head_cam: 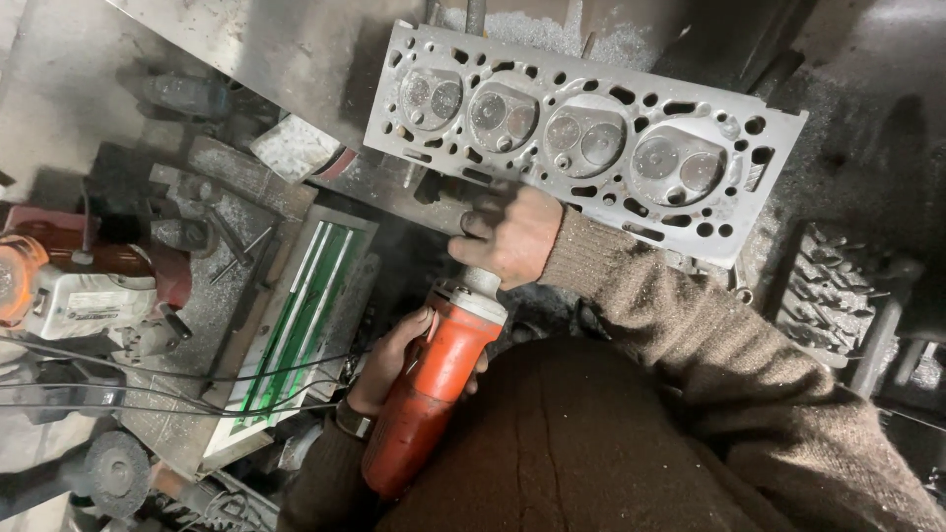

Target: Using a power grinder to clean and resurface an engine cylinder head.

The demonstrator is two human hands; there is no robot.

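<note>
Left hand: your left hand (394, 360) wraps in a closed grip around the body of the orange angle grinder (434, 379).
Right hand: your right hand (507, 236) is closed on the grinder's head end, just below the cylinder head (591, 133).
Cylinder head: grey, valve face up, tilted across the bench (296, 59).
Nearby: a green-striped box (296, 325) to your left.

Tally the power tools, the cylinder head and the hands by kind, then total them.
Orange angle grinder, gripped by left hand and right hand: 1
Orange-and-white power tool: 1
Grey cylinder head: 1
Hands: 2
Total: 5
</note>
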